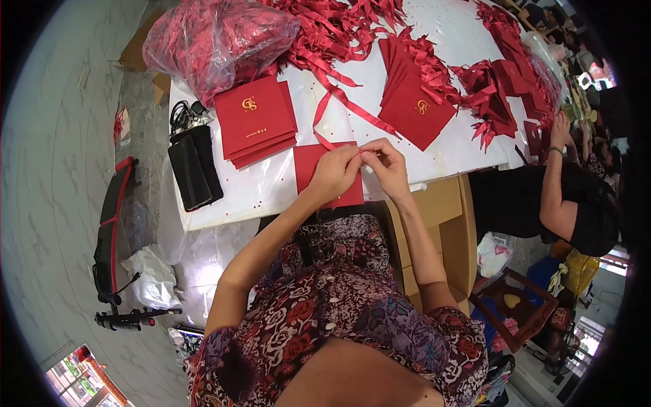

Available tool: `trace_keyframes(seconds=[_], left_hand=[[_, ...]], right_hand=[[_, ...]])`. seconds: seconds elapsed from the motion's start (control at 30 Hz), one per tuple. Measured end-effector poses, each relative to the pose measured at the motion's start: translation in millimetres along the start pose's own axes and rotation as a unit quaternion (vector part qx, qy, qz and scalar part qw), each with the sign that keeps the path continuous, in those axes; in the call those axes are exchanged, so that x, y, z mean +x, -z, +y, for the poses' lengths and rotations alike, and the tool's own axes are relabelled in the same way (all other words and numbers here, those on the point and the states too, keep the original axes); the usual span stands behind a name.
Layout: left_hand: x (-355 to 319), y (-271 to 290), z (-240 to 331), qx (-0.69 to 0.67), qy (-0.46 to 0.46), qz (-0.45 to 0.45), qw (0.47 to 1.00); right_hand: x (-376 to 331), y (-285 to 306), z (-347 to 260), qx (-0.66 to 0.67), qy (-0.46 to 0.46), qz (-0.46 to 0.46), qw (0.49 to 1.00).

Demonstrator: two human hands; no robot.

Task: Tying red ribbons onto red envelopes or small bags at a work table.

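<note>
A plain red square card or pouch (307, 161) lies at the table's near edge under my hands. My left hand (336, 172) rests over it, thumb and forefinger pinched on a red satin ribbon (367, 116). Close beside it, my right hand (387, 167) pinches the same ribbon, fingertips nearly touching the left's. The ribbon loops away from my fingers toward the far side; its end between my fingertips is mostly hidden. A stack of red cards or pouches (252, 122) with gold print sits to the left, and a fanned stack (419, 115) with ribbons lies to the right.
A clear plastic bag (217, 41) full of red material stands at the far left, beside heaped ribbons (319, 30). A black phone (188, 173) lies near the left edge. An open cardboard box (434, 217) is below the table, right. Another person's arm (555, 173) reaches over the right end.
</note>
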State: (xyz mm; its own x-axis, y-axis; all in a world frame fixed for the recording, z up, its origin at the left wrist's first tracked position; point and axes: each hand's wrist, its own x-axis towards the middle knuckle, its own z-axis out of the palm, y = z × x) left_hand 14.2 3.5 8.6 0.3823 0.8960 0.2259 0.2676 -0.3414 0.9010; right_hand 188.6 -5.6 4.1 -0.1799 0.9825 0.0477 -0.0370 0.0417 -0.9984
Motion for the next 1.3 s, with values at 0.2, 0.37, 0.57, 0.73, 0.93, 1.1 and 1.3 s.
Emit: trace_keyframes(seconds=[0.2, 0.37, 0.57, 0.73, 0.93, 1.1, 1.3], left_hand=[[-14.9, 6.7, 15.0, -0.041, 0.041, 0.086, 0.995], [-23.2, 23.3, -20.6, 0.216, -0.007, 0.131, 0.968], [-24.2, 18.2, -30.6, 0.341, -0.02, 0.084, 0.936], [-13.2, 18.6, -21.9, 0.327, 0.004, 0.067, 0.943], [-6.4, 18.4, -27.2, 0.241, 0.046, 0.047, 0.968], [-5.3, 12.4, -20.1, 0.244, 0.036, 0.061, 0.967], [-8.9, 14.3, -16.4, 0.252, 0.037, 0.062, 0.965]], right_hand=[[0.3, 15.7, -58.9, 0.123, 0.075, 0.117, 0.983], [-24.6, 55.3, -105.2, 0.459, 0.115, -0.18, 0.862], [-0.2, 15.5, -62.7, -0.147, -0.023, -0.088, 0.985], [9.5, -14.1, 2.9, -0.266, -0.014, -0.001, 0.964], [19.6, -17.5, 1.9, -0.314, -0.008, -0.016, 0.949], [19.5, -21.4, -1.6, -0.293, -0.05, 0.01, 0.955], [10.2, -30.3, -2.1, -0.392, 0.087, 0.018, 0.916]])
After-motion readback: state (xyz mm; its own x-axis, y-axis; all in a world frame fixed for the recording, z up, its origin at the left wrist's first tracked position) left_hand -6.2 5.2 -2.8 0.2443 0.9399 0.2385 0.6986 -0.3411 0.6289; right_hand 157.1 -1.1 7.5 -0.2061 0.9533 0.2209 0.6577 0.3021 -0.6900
